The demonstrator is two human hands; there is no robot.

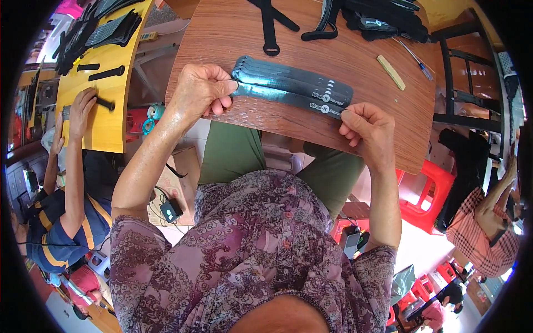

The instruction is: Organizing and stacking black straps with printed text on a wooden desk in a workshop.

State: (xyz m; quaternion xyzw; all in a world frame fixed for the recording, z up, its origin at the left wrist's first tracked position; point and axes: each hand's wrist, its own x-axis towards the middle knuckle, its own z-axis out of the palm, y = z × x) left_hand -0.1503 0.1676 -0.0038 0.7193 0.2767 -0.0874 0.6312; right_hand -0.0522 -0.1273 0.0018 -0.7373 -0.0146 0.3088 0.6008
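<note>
- Pinching the right end of the front strap (pixel 286 98) with the right hand (pixel 367 126), thumb on top, just off the near right corner of the strap stack (pixel 288 75); curling the other fingers below, partly hidden.
- Gripping the same strap's left end with the left hand (pixel 202 91), thumb and forefinger closing narrow, right beside the stack's looped left end; leaving contact with the other loops unclear, cannot tell.
- Stretching the front strap along the stack's near long side, running its long axis left to right, slanting toward the body at the right end.
- Spanning hand to hand: lying right of the left grip and left of the right grip, touching both, so having neither hand nearer.
- Overlapping or just meeting the stack's near edge, not showing which; resting over the brown table (pixel 194 41) near its front edge.
- Seeing a tan block (pixel 391 72) right of the stack, lying apart, with a pen-like tool (pixel 415 58) just past it.
- Spotting crossed black straps (pixel 270 25) beyond the stack's left half, plus a black strap pile (pixel 383 22) beyond its right end.
- Noting, well left of the stack, a yellow table (pixel 105 130) with a co-worker's hand (pixel 83 105) resting near a short dark strap (pixel 105 104).
</note>
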